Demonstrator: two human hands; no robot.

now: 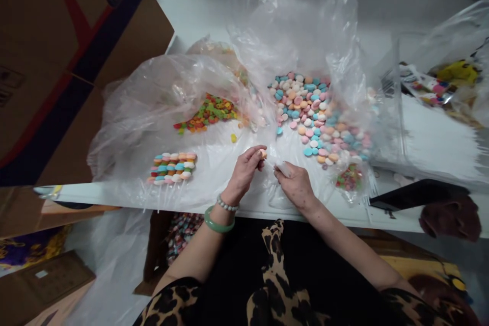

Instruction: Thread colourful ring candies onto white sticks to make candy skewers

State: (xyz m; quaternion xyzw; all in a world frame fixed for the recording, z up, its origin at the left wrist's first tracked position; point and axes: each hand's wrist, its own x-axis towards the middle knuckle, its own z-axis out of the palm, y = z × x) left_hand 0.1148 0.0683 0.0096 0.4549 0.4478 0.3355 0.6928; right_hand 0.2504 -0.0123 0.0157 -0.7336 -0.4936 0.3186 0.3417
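My left hand [243,172] pinches a peach-coloured round candy [263,154] between thumb and fingertips. Close beside it, my right hand [298,186] is closed on a whitish, stick-like piece [283,168] pointing toward the candy; its exact kind is blurred. Beyond my hands lies a spread of pastel candies [305,107] in pink, blue, white and orange. Small red, green and orange ring-shaped gummies [214,112] lie in a heap to the left. Several candy skewers [173,167] with white sticks rest side by side at the left front.
Clear plastic bags [294,20] stand open around the candies. A large cardboard box [57,61] rises at the left. On the right are a small bag of colourful sweets [349,177], a dark flat device [416,194] and a clear bin [399,91].
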